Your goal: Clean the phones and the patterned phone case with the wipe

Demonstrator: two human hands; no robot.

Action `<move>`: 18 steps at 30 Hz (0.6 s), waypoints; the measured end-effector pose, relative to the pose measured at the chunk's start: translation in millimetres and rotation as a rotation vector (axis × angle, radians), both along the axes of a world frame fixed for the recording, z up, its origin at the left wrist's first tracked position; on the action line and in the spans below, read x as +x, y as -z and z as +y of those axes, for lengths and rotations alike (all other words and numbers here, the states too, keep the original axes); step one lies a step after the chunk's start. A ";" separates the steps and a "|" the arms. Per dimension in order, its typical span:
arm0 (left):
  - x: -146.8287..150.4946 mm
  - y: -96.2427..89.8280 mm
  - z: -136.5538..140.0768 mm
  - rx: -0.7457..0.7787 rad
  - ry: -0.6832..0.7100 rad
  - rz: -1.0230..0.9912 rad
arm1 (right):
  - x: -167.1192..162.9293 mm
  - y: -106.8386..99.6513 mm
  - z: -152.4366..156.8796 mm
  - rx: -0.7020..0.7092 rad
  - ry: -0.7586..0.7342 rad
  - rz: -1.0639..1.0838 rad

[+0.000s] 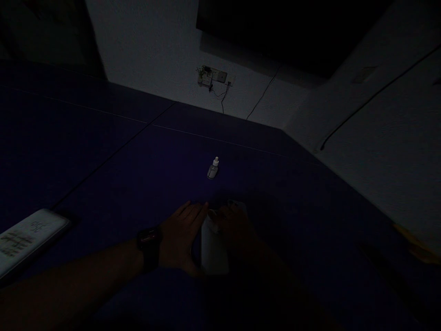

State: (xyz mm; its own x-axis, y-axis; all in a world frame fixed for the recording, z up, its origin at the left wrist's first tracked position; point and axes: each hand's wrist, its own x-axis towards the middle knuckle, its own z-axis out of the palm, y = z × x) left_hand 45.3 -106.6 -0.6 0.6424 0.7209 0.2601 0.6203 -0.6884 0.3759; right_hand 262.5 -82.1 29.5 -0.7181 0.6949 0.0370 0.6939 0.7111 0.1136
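In the dim head view a pale, flat rectangular slab (214,255) lies on the dark blue table, its kind too dark to tell. My left hand (184,235), with a dark watch on its wrist, braces the slab's left side, fingers at the far end and thumb near the close end. On the slab's far right part my right hand (236,225) is bent down, its fingers mostly in shadow. A small pale crumpled piece (212,224) shows under those fingers. Beyond both hands stands a small clear bottle (212,171) with a white dropper-like cap.
A white box (37,230) with handwriting lies at the left edge of the table (155,170). Sockets with plugs and cables (215,76) sit on the far wall, below a large dark screen (275,32). Something yellowish (416,243) is at the right.
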 end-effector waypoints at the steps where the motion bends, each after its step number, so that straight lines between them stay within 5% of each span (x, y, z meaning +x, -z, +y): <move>1: -0.3 0.4 -0.1 0.003 -0.002 0.002 | -1.6 0.0 -0.6 0.003 0.007 -0.009; 5: -1.8 1.1 0.0 0.005 -0.007 -0.012 | -4.6 -5.1 -3.8 -0.071 -0.078 -0.030; 11: -2.1 -1.6 -0.2 -0.001 0.007 0.001 | 0.4 -8.6 -4.5 -0.040 0.060 -0.042; 18: -2.1 -2.3 -0.7 0.015 -0.011 0.011 | 2.3 -3.6 -3.5 -0.030 -0.054 0.030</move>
